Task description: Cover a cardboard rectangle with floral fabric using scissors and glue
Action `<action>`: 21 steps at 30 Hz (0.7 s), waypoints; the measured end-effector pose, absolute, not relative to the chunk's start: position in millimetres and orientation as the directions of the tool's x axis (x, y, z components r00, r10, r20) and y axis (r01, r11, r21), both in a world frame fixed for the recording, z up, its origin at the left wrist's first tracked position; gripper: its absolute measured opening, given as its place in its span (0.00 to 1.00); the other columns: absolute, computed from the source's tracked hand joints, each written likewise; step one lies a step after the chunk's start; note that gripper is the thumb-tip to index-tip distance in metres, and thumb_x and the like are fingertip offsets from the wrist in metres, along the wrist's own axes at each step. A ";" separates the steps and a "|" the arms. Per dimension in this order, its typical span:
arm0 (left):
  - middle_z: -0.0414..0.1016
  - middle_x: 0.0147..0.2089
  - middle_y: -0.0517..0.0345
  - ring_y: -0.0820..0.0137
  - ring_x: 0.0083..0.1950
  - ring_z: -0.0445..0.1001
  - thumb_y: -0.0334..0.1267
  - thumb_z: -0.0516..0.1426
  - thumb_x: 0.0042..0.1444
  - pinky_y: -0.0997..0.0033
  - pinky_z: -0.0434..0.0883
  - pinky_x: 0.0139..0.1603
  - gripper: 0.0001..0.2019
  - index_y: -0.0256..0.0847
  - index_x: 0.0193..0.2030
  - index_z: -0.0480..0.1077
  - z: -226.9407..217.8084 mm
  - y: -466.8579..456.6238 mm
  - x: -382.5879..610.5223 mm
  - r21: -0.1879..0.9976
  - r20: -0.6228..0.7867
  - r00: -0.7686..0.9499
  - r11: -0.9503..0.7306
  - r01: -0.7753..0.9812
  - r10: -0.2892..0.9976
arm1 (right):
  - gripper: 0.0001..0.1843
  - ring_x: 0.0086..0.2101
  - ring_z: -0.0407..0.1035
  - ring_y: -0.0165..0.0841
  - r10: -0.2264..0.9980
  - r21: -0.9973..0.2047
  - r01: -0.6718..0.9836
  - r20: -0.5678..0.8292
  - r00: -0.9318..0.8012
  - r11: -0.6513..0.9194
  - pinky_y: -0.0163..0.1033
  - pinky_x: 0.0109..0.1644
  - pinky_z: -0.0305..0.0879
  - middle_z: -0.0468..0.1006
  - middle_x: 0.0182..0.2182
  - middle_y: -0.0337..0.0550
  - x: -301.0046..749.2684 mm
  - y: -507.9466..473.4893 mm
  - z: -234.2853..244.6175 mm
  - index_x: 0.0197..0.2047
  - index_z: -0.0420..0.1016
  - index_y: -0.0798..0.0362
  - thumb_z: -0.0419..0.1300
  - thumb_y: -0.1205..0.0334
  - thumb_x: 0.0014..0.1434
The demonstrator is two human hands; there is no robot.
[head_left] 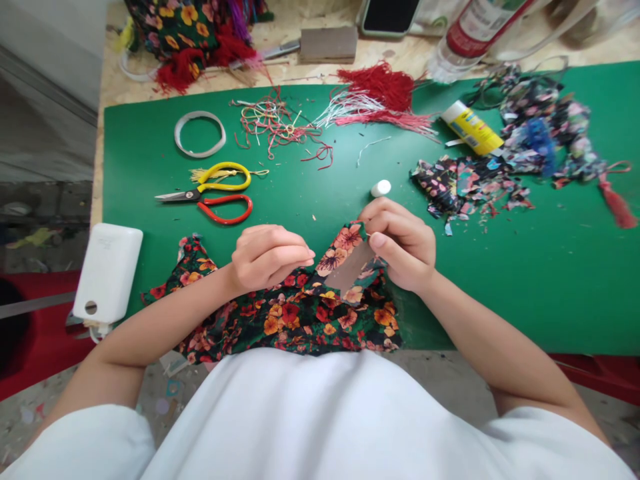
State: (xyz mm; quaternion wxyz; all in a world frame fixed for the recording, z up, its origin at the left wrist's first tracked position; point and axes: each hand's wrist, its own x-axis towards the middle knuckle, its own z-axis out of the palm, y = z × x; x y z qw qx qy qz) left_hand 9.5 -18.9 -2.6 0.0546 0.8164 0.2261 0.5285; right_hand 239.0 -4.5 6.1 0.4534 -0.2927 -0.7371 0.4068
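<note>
My right hand pinches the upper corner of a small floral fabric-covered card, whose bare grey-brown middle shows. Left of it, my left hand has its fingers pressed together; whatever they hold, if anything, is hidden. Beneath both hands a larger piece of dark floral fabric lies along the mat's near edge. A white glue cap stands just beyond my right fingers. To the left, scissors with a yellow and a red handle lie partly over a pale tassel.
On the green mat are a tape roll, loose threads, red and white tassel strands, a glue stick and fabric scraps. A white power bank sits at left; a bottle and phone are behind.
</note>
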 end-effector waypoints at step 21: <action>0.66 0.23 0.60 0.76 0.26 0.66 0.49 0.39 0.70 0.77 0.64 0.30 0.25 0.39 0.26 0.61 -2.5 -23.4 18.2 0.888 0.192 0.611 -0.402 0.225 0.768 | 0.12 0.31 0.63 0.28 0.798 -0.858 0.135 0.389 -0.460 0.496 0.37 0.36 0.60 0.67 0.29 0.39 231.9 -9.4 2.7 0.28 0.65 0.52 0.55 0.62 0.66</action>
